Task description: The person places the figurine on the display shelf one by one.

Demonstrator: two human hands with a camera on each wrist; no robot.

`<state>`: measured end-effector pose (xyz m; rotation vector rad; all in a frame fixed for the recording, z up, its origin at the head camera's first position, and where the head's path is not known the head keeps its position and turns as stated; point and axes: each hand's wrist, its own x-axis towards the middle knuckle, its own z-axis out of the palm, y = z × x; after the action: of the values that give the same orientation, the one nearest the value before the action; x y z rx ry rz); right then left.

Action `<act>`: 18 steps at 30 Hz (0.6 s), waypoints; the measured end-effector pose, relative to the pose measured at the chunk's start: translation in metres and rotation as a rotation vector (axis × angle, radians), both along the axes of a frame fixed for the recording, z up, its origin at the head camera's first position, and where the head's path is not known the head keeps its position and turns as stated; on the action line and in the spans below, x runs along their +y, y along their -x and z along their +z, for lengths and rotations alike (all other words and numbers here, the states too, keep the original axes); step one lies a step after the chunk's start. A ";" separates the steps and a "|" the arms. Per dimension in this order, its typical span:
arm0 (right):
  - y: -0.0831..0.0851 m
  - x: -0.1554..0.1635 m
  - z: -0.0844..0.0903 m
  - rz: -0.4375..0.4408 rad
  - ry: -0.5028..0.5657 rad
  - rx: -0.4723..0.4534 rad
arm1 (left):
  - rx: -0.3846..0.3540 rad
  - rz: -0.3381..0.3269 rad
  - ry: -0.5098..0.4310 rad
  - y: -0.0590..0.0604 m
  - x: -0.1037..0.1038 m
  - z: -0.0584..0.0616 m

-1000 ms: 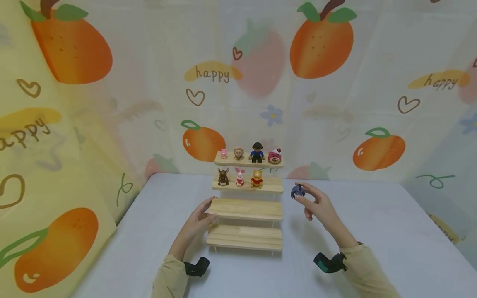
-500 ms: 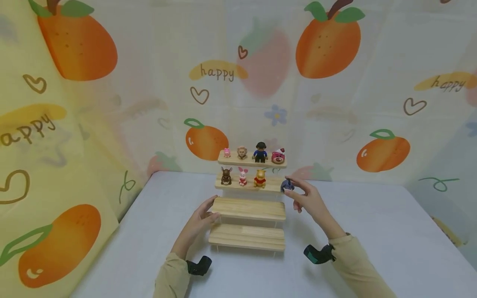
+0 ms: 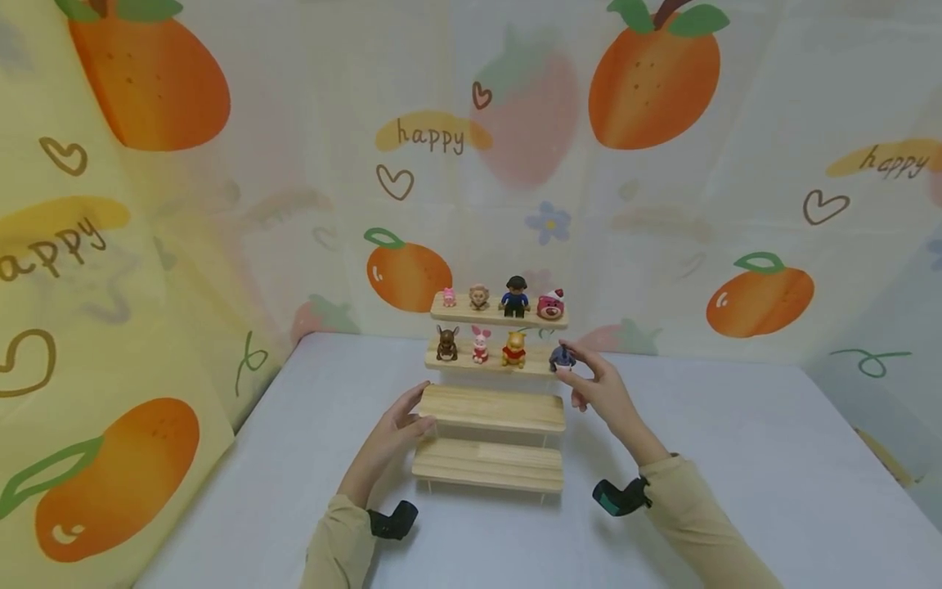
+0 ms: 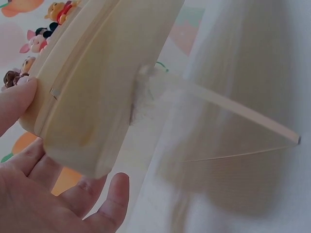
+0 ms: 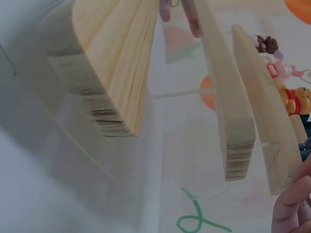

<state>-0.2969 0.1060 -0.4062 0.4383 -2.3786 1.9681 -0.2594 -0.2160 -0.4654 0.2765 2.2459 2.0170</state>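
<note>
A blue-grey donkey figurine (image 3: 562, 358) is at the right end of the second tier of a wooden stepped display shelf (image 3: 493, 409). My right hand (image 3: 611, 401) pinches it between thumb and fingers; in the right wrist view only part of this hand (image 5: 291, 204) shows at the edge. My left hand (image 3: 390, 442) grips the left end of the third tier; in the left wrist view its thumb (image 4: 19, 102) presses the board. On the same tier as the donkey stand a brown figurine (image 3: 446, 344), a pink piglet (image 3: 481, 347) and a yellow bear in red (image 3: 513, 352).
The top tier bears a small pink figurine (image 3: 449, 298), a beige one (image 3: 479, 297), a dark-haired figure in blue (image 3: 516, 298) and a pink bear head (image 3: 550, 306). Thin clear legs hold up the tiers on a white table (image 3: 280, 491). Fruit-printed cloth (image 3: 316, 164) hangs behind.
My right hand has moved left with the donkey figurine, from beside the shelf to the second tier's right end. The left hand has kept its grip on the shelf.
</note>
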 end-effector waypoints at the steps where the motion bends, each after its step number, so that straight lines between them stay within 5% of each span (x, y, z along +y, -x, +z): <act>1: 0.001 0.000 0.000 -0.003 -0.003 -0.001 | 0.001 -0.001 -0.001 0.000 0.000 0.000; 18: -0.016 -0.024 0.027 -0.042 -0.059 -0.009 | 0.007 0.003 0.006 0.001 0.000 -0.002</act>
<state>-0.2811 0.0819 -0.3793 0.3784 -2.4358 1.8917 -0.2606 -0.2165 -0.4671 0.2797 2.2573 2.0139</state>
